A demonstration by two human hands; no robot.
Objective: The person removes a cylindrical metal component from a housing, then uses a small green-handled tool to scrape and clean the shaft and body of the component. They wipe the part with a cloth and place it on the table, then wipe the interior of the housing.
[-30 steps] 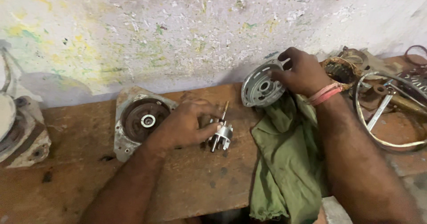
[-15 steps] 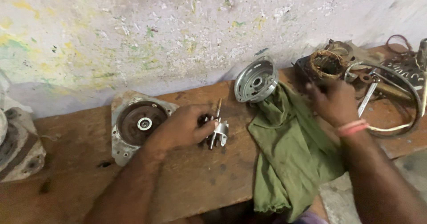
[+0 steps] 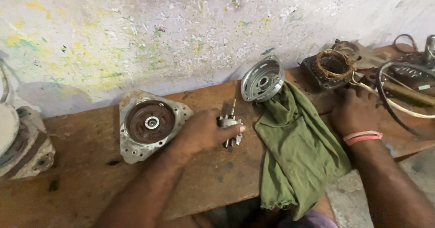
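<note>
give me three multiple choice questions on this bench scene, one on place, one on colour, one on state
1. Where does the round metal cover stand?
A. on the floor
B. against the wall, above the cloth
C. in the left hand

2. What colour is the cloth?
A. green
B. red
C. white

3. What is the left hand doing?
A. resting flat and empty
B. gripping a small shaft part
C. lifting the triangular housing

Answers: 1 B, the cover leans on the wall at the cloth's top edge. 2 A, the cloth is olive green. 3 B, the fingers close round the part on the bench.
</note>
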